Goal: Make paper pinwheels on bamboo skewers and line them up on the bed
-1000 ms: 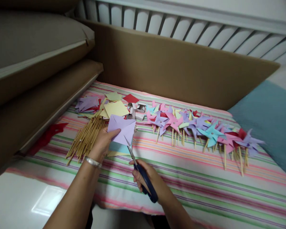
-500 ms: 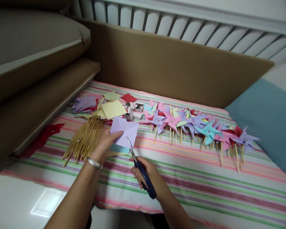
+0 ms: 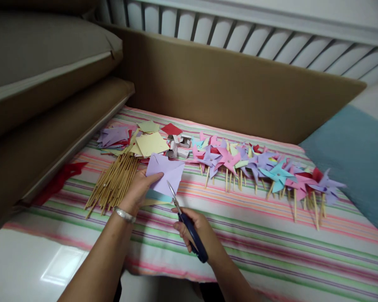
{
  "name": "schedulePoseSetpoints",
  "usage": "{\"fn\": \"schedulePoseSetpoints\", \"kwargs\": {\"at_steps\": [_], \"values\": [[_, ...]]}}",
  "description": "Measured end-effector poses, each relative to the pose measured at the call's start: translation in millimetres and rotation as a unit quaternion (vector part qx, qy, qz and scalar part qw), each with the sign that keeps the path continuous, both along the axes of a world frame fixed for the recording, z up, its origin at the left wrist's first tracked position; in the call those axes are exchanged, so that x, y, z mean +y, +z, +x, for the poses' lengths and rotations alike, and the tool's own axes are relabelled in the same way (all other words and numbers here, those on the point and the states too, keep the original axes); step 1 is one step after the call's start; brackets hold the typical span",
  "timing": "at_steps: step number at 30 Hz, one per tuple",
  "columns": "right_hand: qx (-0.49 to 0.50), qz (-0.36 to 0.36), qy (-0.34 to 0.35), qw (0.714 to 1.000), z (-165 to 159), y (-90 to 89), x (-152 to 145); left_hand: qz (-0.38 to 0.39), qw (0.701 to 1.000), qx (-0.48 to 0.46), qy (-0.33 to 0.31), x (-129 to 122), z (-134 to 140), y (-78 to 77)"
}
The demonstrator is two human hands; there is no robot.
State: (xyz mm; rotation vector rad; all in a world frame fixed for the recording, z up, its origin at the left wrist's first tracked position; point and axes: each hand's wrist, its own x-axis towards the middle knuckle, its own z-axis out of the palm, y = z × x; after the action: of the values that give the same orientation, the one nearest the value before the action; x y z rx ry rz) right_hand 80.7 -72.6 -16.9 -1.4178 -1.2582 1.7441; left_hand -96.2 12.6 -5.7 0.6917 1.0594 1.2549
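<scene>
My left hand (image 3: 139, 187) pinches a square of purple paper (image 3: 168, 172) along its left side, thumb on top. Cuts show near the paper's upper corners. My right hand (image 3: 193, 228) is closed around the dark blue handles of a pair of scissors (image 3: 192, 237). Their blades lie at the lower right part of the purple paper, pointing up toward its middle. A light blue sheet (image 3: 159, 196) lies on the cloth beneath it. Left of my left hand is a bundle of thin wooden sticks (image 3: 115, 180).
Finished paper pinwheels (image 3: 277, 174) on sticks lie in a row at the right. Loose yellow paper (image 3: 151, 143) and small opened boxes (image 3: 181, 144) are behind my hands. A brown board (image 3: 239, 88) stands along the back of the striped cloth (image 3: 255, 239); stacked padded panels (image 3: 50, 54) rise at left.
The view has shifted very slightly. Both hands, the purple paper and the scissors keep nearly the same positions.
</scene>
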Motion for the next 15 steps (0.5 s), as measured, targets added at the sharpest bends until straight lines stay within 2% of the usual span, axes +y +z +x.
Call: {"fn": "schedulePoseSetpoints", "kwargs": {"at_steps": [9, 15], "values": [[-0.028, -0.018, -0.008, 0.999, 0, 7.6, 0, -0.019, 1.0, 0.021, 0.004, -1, -7, 10.4], [-0.04, 0.015, 0.019, 0.999, 5, 3.3, 1, -0.023, 0.999, 0.031, 0.028, -2, -11, 12.1]]}}
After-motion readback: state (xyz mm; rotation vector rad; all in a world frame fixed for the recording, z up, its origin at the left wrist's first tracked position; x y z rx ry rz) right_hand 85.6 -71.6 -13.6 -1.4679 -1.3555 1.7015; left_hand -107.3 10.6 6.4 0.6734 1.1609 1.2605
